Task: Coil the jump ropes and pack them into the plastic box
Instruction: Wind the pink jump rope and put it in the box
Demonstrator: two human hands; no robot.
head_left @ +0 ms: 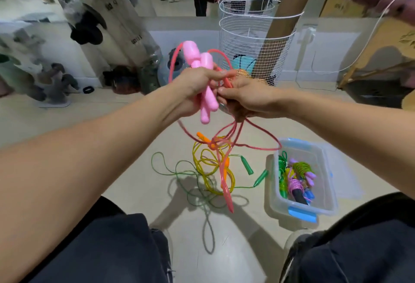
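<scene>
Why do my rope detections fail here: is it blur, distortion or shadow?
Head view: wide-angle bending curves the wire basket and forearms; corners smear, top right worst; the pink rope is motion-blurred below the hands; arm shadows cross the green rope on the floor.

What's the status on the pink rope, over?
Left hand grips pink handles. Right hand pinches pink rope, loops hanging. Box open. Nothing in the way.

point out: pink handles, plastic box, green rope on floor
pink handles [207, 100]: head view, on the lower shaft below the left hand.
plastic box [302, 213]: head view, on the blue front latch.
green rope [247, 167]: head view, on one green handle.
</scene>
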